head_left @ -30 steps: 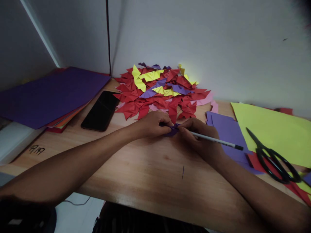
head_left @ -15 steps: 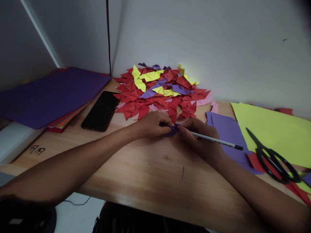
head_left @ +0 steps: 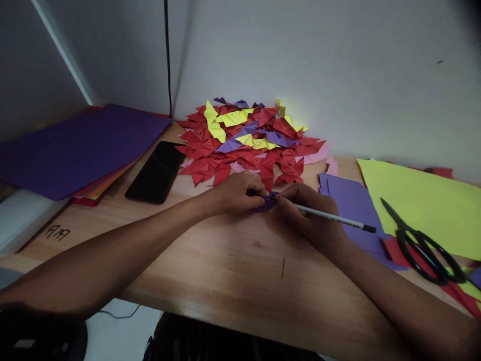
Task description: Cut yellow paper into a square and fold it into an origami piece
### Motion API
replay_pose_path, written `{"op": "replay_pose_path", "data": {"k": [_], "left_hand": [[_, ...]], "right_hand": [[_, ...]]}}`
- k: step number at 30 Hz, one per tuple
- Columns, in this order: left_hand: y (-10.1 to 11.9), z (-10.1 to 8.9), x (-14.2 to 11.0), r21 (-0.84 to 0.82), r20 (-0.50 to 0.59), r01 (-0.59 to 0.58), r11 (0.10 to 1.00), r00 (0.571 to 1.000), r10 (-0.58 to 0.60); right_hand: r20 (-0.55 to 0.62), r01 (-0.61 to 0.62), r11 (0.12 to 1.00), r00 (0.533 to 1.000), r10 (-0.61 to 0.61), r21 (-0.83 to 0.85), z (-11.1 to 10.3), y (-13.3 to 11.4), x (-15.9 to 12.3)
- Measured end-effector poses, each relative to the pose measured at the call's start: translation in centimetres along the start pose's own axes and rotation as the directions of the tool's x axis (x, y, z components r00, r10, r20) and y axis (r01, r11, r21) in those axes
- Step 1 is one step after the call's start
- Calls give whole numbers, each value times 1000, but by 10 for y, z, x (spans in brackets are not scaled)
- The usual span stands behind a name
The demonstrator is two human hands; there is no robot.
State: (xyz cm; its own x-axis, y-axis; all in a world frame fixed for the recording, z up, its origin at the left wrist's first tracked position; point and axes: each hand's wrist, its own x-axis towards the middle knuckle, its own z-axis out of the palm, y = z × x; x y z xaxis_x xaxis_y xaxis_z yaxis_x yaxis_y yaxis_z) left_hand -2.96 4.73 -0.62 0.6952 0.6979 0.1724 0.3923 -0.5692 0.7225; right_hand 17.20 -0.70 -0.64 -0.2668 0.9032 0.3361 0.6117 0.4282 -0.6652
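Between my hands, just in front of the paper pile, is a small folded piece of purple paper [head_left: 267,203], mostly covered by fingers. My left hand [head_left: 240,193] pinches its left side between thumb and fingers. My right hand [head_left: 310,205] is closed around a white pen [head_left: 334,217] with a black end pointing right; the writing tip meets the purple paper, though the contact point is too small to make out. Behind both hands lies a heap of folded paper shapes [head_left: 250,158] in red, yellow, purple and pink, some with small drawn faces.
A black phone [head_left: 156,172] lies left of the heap, beside a stack of coloured sheets topped by purple paper [head_left: 86,148]. To the right are cut purple pieces [head_left: 347,200], a yellow sheet [head_left: 432,205] and black-handled scissors [head_left: 421,245]. The wooden table [head_left: 225,265] has pen marks.
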Motion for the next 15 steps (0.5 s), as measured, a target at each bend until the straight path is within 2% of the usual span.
{"op": "replay_pose_path", "data": {"k": [15], "left_hand": [[0,0,-1,-8,1,-3,1000,1000,3]], "right_hand": [[-6,-1,1000,1000,1,-13,1,1,0]]}}
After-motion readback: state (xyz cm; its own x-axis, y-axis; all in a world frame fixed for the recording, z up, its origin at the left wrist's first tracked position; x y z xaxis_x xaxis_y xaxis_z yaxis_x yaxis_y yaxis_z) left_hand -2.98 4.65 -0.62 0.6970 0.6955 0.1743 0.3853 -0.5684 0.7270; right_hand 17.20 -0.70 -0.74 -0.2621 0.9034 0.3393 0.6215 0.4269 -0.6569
